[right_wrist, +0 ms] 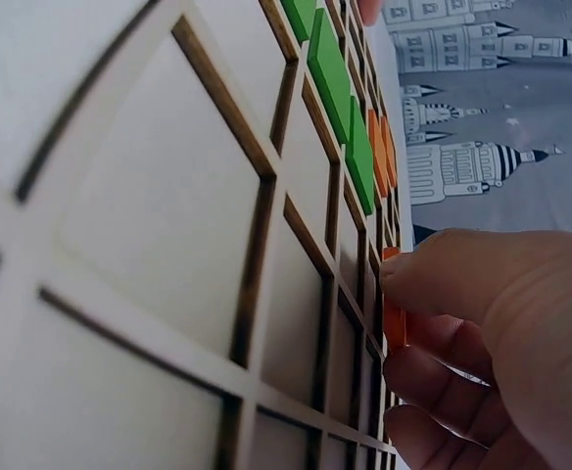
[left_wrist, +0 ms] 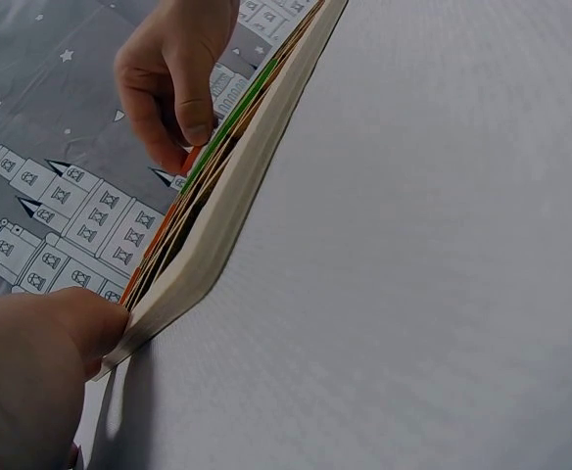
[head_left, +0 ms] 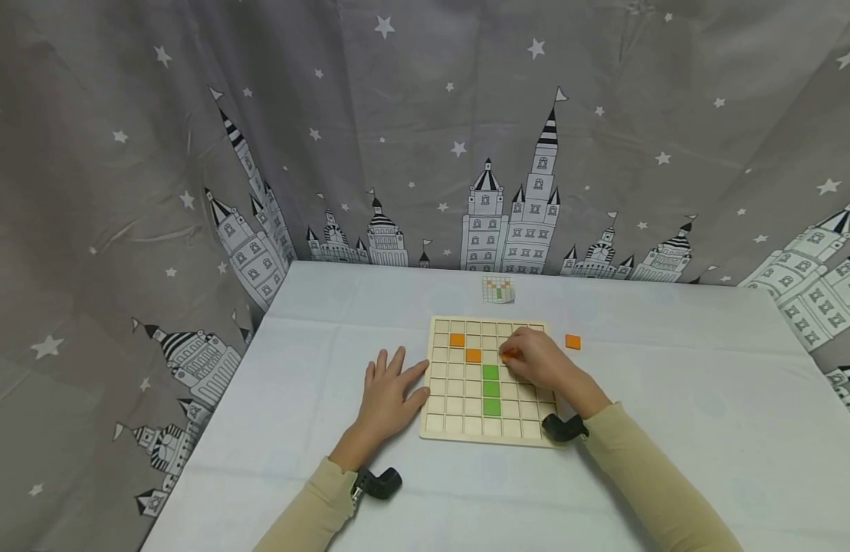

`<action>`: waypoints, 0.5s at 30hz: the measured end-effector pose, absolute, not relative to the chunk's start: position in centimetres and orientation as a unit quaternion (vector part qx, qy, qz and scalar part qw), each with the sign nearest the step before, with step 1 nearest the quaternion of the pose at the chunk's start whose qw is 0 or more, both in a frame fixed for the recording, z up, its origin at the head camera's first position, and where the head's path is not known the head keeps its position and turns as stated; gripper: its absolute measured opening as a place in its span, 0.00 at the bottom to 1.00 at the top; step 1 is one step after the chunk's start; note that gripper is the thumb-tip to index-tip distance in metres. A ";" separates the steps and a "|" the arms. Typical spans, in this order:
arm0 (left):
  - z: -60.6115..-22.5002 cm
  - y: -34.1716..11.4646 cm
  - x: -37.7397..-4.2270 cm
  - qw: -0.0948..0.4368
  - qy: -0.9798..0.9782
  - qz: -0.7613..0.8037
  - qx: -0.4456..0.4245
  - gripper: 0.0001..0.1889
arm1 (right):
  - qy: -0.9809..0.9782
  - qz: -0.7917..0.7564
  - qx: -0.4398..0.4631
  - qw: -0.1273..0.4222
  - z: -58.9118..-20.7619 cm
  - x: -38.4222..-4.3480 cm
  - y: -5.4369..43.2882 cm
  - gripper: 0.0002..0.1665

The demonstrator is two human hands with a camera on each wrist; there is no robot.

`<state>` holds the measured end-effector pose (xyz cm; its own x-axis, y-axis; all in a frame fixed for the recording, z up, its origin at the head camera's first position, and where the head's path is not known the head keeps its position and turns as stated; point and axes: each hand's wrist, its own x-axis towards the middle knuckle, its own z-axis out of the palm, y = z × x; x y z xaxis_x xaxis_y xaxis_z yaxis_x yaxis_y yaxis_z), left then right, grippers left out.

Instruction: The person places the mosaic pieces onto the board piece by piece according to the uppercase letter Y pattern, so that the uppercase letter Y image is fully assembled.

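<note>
A wooden grid board [head_left: 452, 423] lies on the table with orange and green square tiles set in some of its cells. Three green tiles [head_left: 490, 389] stand in one column. Two orange tiles [head_left: 457, 340] sit diagonally up and left of them. My right hand [head_left: 535, 359] pinches another orange tile [right_wrist: 394, 318] between thumb and fingers, over a cell to the upper right of the green column. My left hand [head_left: 386, 397] rests at the board's left edge, fingers spread, its thumb and a fingertip touching the rim.
One loose orange tile [head_left: 572, 342] lies on the white table [head_left: 673, 399] just right of the board. Behind the board is a small pattern card [head_left: 497, 290] with a coloured grid. A grey curtain [head_left: 411, 115] printed with castles and stars hangs along the table's back and left.
</note>
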<state>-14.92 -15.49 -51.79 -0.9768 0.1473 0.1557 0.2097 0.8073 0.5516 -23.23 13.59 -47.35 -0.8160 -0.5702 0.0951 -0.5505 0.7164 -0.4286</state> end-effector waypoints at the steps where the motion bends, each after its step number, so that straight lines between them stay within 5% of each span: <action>1: -51.8 -15.5 -14.9 0.053 -0.949 -0.296 -0.094 0.24 | 0.926 -0.224 -0.304 0.023 -47.4 -23.2 13.6 0.10; 15: -51.8 -15.5 -15.0 0.053 -0.950 -0.294 -0.095 0.24 | 0.925 -0.220 -0.309 0.017 -47.7 -23.2 13.4 0.11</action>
